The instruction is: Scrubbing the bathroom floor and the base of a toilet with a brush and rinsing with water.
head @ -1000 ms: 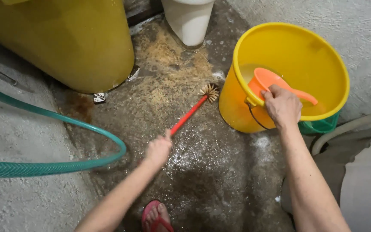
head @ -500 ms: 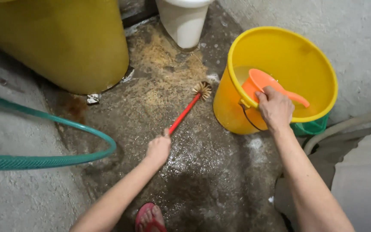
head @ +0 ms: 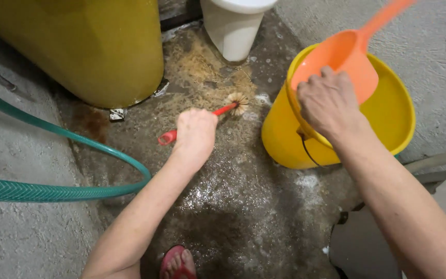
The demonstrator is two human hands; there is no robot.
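Green hose [head: 63, 191], ribbed and bendy, loops along the left edge and lower left of the frame, lying on rough grey concrete; well clear of both hands. Above it, upper left, a big yellow drum [head: 104, 51], smooth plastic, no label or marking showing on the visible face.

Centre frame: left hand [head: 196, 135] closed tight round the red handle of a brush [head: 202, 120], gripping about mid-shaft, the looped red end sticking out to the left and the pale bristle head [head: 239, 103] pressed to the wet floor [head: 233, 206] just below the white pedestal [head: 236, 28] at top centre. Looks light and stiff, a thin plastic rod likely slick when wet; best held where the fist already sits, mid-shaft, for downward pressure. Bristles look springy and splayed.

Lower centre, a red sandal [head: 177, 262] on a foot, on dark, glistening, soapy concrete that is probably slippery.

Right of centre: right hand [head: 329, 101] clamped on the rim side of an orange dipper [head: 344, 59], lifted above and just in front of the yellow bucket [head: 388, 134], long handle pointing to the upper right corner. Thin plastic, light when empty, heavier and apt to slosh if filled; contents not visible. Handle would give a surer hold than the bowl. Bucket stands against the grey wall, wire bail hanging down its near side; no label, sign or package visible anywhere.
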